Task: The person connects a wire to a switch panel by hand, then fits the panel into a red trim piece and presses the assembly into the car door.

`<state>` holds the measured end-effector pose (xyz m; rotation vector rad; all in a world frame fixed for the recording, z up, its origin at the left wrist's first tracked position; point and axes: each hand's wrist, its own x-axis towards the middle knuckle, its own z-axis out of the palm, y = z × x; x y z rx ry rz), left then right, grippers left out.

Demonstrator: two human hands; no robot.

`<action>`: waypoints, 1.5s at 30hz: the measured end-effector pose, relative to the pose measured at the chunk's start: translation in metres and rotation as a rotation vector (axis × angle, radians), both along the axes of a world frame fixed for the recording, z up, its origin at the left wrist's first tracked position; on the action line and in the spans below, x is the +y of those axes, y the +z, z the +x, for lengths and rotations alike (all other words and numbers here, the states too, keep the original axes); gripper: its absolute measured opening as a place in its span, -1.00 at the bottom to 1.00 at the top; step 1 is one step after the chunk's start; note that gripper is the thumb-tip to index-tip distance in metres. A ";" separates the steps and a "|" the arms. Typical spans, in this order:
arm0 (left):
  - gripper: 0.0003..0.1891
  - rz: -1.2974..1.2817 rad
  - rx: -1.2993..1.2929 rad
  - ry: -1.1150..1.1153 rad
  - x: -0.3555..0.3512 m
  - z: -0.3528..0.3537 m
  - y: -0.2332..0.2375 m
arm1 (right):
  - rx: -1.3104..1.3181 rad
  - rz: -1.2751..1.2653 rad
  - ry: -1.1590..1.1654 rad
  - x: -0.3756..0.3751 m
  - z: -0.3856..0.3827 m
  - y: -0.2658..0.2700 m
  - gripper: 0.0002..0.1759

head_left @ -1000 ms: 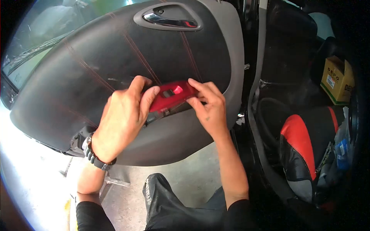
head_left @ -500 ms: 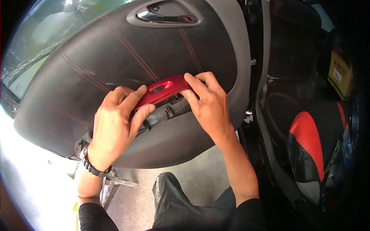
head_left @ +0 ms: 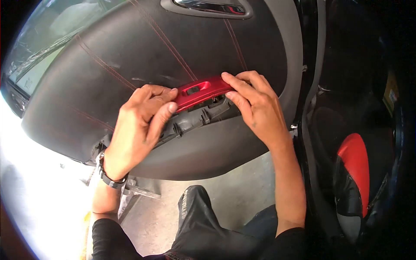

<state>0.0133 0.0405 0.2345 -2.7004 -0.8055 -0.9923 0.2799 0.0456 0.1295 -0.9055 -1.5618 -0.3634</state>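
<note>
A glossy red window switch trim panel point(head_left: 207, 89) with a dark switch in its recess lies tilted over the armrest of a black car door panel point(head_left: 130, 52). My left hand point(head_left: 141, 117) pinches its left end between thumb and fingers. The right end is gripped by my right hand point(head_left: 258, 102), thumb below and fingers on top. Beneath the trim's lower edge shows a dark plastic armrest opening point(head_left: 190, 121) with clips and slots. How far the trim's upper edge sits in the armrest is hidden.
A chrome inner door handle point(head_left: 212, 6) is at the top. On the right stands a black seat with a red section point(head_left: 356, 162), a yellowish box point(head_left: 391, 93) behind it. Below are my knee point(head_left: 195, 203), a metal stand point(head_left: 138, 190) and the concrete floor point(head_left: 167, 221).
The view has shifted, so the door and hands appear farther right and higher. My hands keep hold of the trim's two ends, and more of the opening beneath shows.
</note>
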 end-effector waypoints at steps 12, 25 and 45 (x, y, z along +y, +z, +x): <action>-0.28 -0.191 0.027 -0.063 -0.001 -0.050 -0.006 | 0.029 -0.049 0.023 -0.001 -0.010 0.006 -0.56; -0.61 0.061 0.013 0.086 0.012 -0.019 -0.019 | 0.083 0.005 0.129 0.017 0.005 0.001 -0.63; -0.65 -0.069 0.002 0.083 0.019 -0.010 -0.022 | 0.475 -0.012 0.373 0.034 0.004 -0.052 -0.60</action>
